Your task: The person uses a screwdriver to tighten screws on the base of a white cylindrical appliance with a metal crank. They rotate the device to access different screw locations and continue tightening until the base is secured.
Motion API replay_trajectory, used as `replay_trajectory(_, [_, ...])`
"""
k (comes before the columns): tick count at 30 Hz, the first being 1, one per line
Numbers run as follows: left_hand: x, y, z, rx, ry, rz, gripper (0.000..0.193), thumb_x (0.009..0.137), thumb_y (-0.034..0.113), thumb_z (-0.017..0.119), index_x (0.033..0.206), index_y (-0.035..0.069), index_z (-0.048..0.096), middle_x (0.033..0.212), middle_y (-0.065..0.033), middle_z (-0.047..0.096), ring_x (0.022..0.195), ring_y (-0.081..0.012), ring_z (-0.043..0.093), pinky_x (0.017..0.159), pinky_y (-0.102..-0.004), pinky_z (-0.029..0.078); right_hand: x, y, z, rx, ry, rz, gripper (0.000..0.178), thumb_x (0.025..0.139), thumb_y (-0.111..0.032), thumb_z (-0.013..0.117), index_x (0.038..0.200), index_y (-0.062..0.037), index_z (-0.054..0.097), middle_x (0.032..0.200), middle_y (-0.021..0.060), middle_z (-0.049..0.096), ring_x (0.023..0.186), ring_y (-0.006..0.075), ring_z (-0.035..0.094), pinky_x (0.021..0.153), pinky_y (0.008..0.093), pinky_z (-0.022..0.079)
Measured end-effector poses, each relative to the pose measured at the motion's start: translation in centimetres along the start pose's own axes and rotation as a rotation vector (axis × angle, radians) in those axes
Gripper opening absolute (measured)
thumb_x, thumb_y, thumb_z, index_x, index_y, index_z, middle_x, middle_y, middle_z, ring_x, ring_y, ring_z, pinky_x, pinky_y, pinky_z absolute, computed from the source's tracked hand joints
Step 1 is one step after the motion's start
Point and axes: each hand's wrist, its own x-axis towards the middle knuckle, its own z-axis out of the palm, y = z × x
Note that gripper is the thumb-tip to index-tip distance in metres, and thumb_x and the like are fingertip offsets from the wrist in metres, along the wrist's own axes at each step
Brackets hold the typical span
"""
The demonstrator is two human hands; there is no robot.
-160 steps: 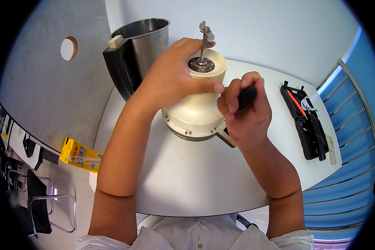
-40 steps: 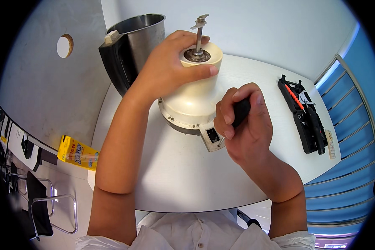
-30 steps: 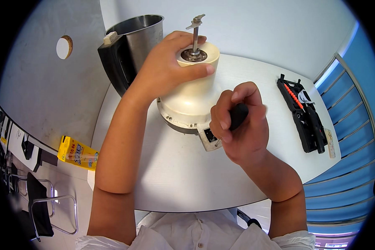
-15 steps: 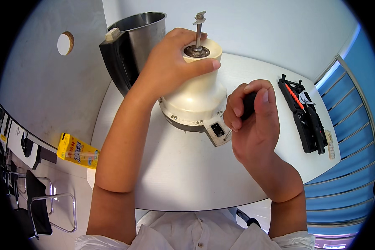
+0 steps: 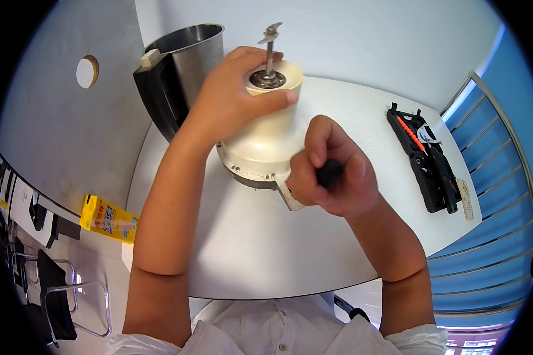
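A cream soymilk-maker head [image 5: 263, 133] stands upside down on the white table, its metal shaft and blade [image 5: 270, 34] pointing up. My left hand [image 5: 231, 97] is wrapped round its neck from the left, thumb on the near side. In front of the head's right side, my right hand [image 5: 337, 171] is closed round the black handle of a screwdriver [image 5: 330, 173], seen end-on. The fingers hide its shaft and tip, and cover much of the projecting socket block [image 5: 290, 198] at the base's edge.
A steel jug [image 5: 189, 53] with a black handle stands behind my left forearm. An opened black tool case [image 5: 423, 160] with an orange rod lies at the table's [image 5: 249, 254] right. A yellow packet [image 5: 109, 219] is at the left edge; a railing [image 5: 503, 177] runs beyond the right.
My right hand has moved left and turned, bringing the screwdriver handle end-on and covering the socket. My left hand stays round the head's neck; the whole view has shifted slightly.
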Motion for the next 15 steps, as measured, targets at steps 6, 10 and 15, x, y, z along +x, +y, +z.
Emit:
replay_trajectory(6, [0.1, -0.4, -0.3, -0.081, 0.038, -0.111, 0.059, 0.067, 0.036, 0.075, 0.111, 0.001, 0.061, 0.109, -0.0111, 0.055, 0.102, -0.0228, 0.055, 0.089, -0.0315, 0.043, 0.3, -0.4, 1.4, -0.311, 0.441, -0.099, 0.022, 0.096, -0.028, 0.049, 0.093, -0.0071, 0.047, 0.079, 0.0050, 0.056, 0.057, 0.0079, 0.049, 0.051, 0.0209, 0.040])
replay_trajectory(10, [0.0, -0.1, 0.1, 0.002, 0.045, -0.055, 0.054, 0.069, 0.031, 0.072, 0.112, 0.001, 0.061, 0.110, -0.0097, 0.055, 0.103, -0.0213, 0.055, 0.091, -0.0310, 0.042, 0.3, -0.6, 2.6, -0.345, 0.665, -0.075, 0.024, 0.099, -0.029, 0.044, 0.092, -0.0064, 0.050, 0.076, 0.0032, 0.054, 0.059, 0.0072, 0.045, 0.054, 0.0209, 0.038])
replay_trajectory(15, [0.2, -0.7, -0.1, -0.024, 0.043, -0.027, 0.059, 0.066, 0.038, 0.075, 0.111, 0.002, 0.061, 0.110, -0.0111, 0.055, 0.102, -0.0238, 0.055, 0.090, -0.0319, 0.043, -0.1, -0.2, 2.0, -0.210, 0.442, -0.056, 0.039, 0.098, -0.042, 0.038, 0.090, -0.0057, 0.049, 0.066, 0.0028, 0.047, 0.053, 0.0075, 0.036, 0.049, 0.0219, 0.032])
